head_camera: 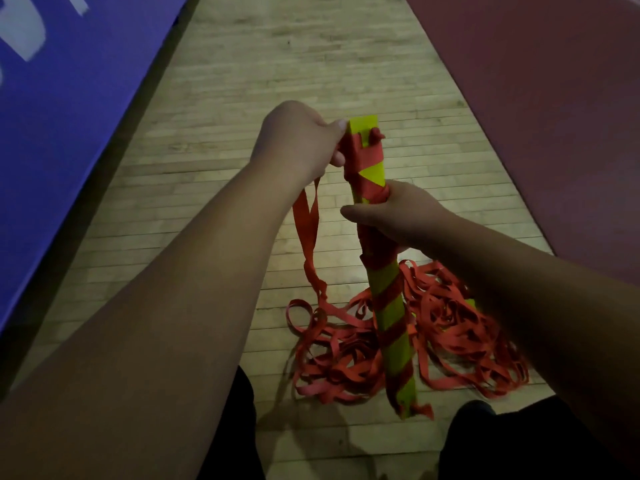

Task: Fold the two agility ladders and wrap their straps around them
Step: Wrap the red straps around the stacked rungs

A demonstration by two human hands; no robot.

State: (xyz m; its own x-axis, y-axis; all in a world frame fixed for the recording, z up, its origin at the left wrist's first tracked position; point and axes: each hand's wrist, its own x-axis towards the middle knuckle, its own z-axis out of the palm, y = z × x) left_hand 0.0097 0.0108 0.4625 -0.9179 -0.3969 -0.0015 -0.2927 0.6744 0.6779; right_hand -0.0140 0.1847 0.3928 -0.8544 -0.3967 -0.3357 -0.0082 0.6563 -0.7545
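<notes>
Left hand (301, 140) and right hand (403, 214) grip ladder bundle (391, 320) over wood floor (277, 64).

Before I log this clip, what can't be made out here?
Head view only:
1. How the left hand grips the red strap: its own back hides the fingertips.
2. The middle of the yellow rung bundle: the right hand covers it.
3. Whether a second ladder lies in the loose strap pile: only a yellow sliver shows.
</notes>
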